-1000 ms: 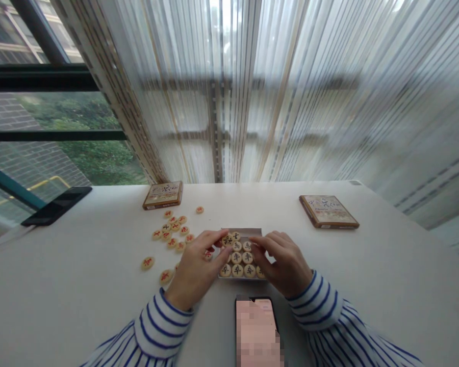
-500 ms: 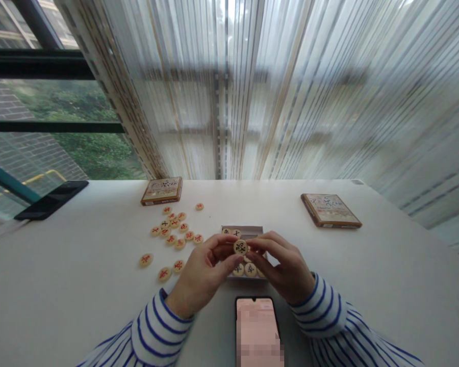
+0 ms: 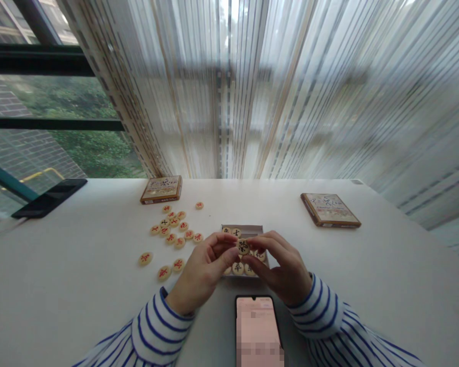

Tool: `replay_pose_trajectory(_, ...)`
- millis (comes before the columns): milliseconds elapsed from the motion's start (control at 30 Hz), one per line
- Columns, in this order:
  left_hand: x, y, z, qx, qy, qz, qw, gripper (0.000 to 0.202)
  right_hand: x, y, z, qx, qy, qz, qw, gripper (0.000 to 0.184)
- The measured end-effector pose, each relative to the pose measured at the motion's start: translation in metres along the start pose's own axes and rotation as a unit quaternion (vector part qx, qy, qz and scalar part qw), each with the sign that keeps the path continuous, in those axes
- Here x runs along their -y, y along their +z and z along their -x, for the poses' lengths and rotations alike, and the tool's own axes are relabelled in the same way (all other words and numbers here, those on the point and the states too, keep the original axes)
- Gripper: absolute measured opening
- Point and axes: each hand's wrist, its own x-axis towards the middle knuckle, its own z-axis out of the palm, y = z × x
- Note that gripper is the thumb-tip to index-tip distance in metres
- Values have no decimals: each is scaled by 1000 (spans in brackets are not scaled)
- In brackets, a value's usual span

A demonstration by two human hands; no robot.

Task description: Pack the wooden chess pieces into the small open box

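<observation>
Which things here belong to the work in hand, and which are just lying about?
In hand:
round piece, held by left hand and right hand
open box of pieces, beneath
loose pieces, probably

Apparently lying about:
phone, screen lit
dark device, far left
left printed box
right printed box

1. The table (image 3: pixel 84 290) is white, with a smooth top.
2. Near its middle sits a shallow open box (image 3: pixel 253 230), holding round pieces with black characters.
3. Left of that box lie loose round pieces (image 3: pixel 174 221), loosely clustered, nearly all marked in red; one black-marked piece (image 3: pixel 164 223) lies among them.
4. Three red-marked pieces (image 3: pixel 145 258) lie nearer the front.
5. At the back left rests a flat printed box (image 3: pixel 161 189); a similar box (image 3: pixel 330 210) lies on the right.
6. A lit phone (image 3: pixel 258 326) lies in front, a dark device (image 3: pixel 50 198) far left.
</observation>
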Motion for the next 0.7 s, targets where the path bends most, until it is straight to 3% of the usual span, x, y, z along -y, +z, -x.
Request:
replay_pose_trajectory(300, -5, -2, 0, 10, 10, -58, 998, 30, 3, 1, -3, 0, -8, -6, 1000, 14)
replay_pose_trajectory(700, 0, -3, -1, -15, -4, -70, 997, 31, -2, 3, 0, 28, -7, -6, 1000, 22)
